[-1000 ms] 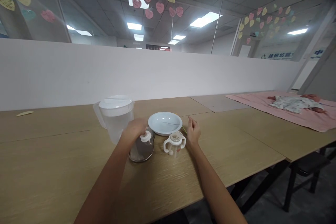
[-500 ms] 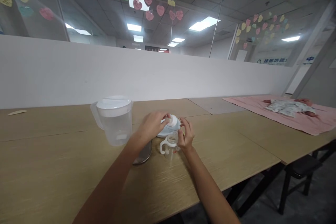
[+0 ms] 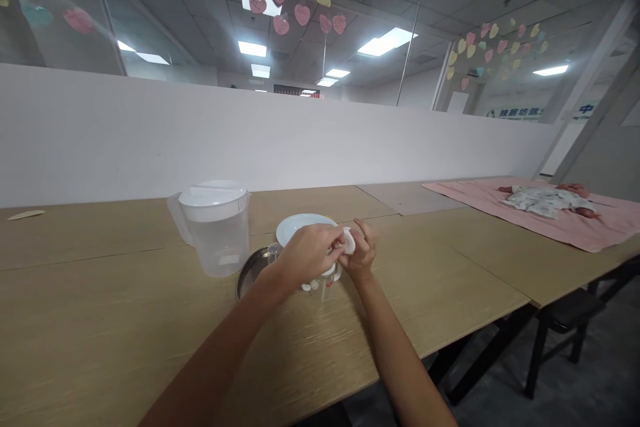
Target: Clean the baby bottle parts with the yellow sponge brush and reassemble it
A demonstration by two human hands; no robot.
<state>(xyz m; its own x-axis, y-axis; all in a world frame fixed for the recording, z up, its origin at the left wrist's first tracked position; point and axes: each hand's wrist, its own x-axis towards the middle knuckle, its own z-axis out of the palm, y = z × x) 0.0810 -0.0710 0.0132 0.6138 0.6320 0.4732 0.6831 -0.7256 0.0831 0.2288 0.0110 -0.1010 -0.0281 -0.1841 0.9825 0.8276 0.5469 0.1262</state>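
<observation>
In front of me, both hands are together on a small white bottle collar (image 3: 349,241). My right hand (image 3: 361,250) wraps its fingers round the collar from the right. The fingertips of my left hand (image 3: 313,247) pinch it from the left. Just below them stands a clear baby bottle (image 3: 326,285) with white handles, partly covered by my left hand. Behind the hands lies a pale blue-white plate (image 3: 300,223). Left of the bottle is a round metal tray (image 3: 247,273), with a clear dome-shaped cover (image 3: 273,252) at its edge, partly hidden by my left wrist.
A lidded clear plastic pitcher (image 3: 220,240) stands to the left on the wooden table (image 3: 125,320). At the far right, a baby doll (image 3: 545,201) lies on a pink cloth (image 3: 470,197). A white wall (image 3: 250,140) runs along the back. A dark stool (image 3: 570,313) stands right of the table.
My hands have brought the white collar up from the plate, toward the right, and closed together on it. More of the plate and metal tray now shows.
</observation>
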